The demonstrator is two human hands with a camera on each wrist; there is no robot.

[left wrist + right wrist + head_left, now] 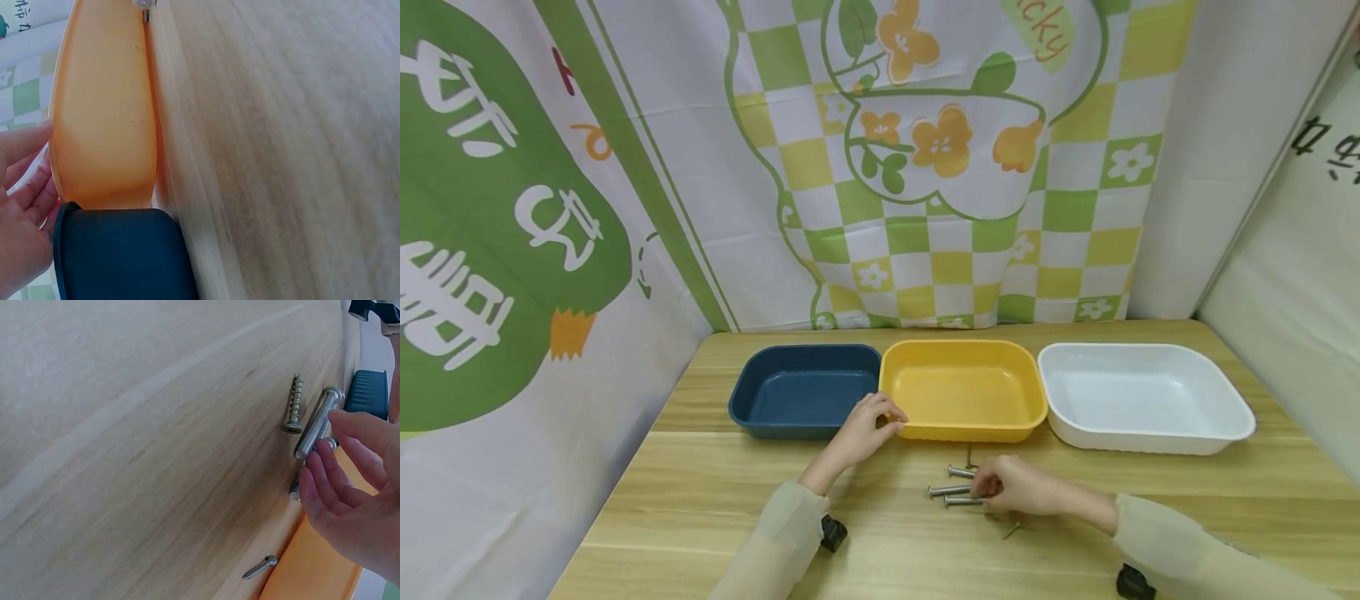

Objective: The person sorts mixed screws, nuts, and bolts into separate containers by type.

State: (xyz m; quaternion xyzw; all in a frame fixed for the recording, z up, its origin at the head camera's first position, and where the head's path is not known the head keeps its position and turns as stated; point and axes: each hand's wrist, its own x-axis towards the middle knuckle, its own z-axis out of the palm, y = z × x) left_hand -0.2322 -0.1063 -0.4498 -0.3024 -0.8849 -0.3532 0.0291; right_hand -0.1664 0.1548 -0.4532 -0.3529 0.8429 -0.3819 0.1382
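Observation:
My right hand (1018, 485) is over a few silver bolts (951, 492) lying on the table, with its fingertips right at their threaded ends. In the right wrist view, the thumb (359, 428) and the fingers stand apart beside a thick bolt (320, 422). A brass-coloured screw (294, 405) lies close to that bolt. My left hand (867, 425) rests at the front left corner of the yellow tray (962, 433). Its thumb (25, 140) and fingertips touch the rim in the left wrist view, with the fingers relaxed.
A dark blue tray (805, 432) stands against the yellow one's left side, and a white tray (1150, 442) is on its right. Another small screw (970, 457) lies just in front of the yellow tray. Patterned cloth (955, 267) hangs behind the wooden table (685, 500).

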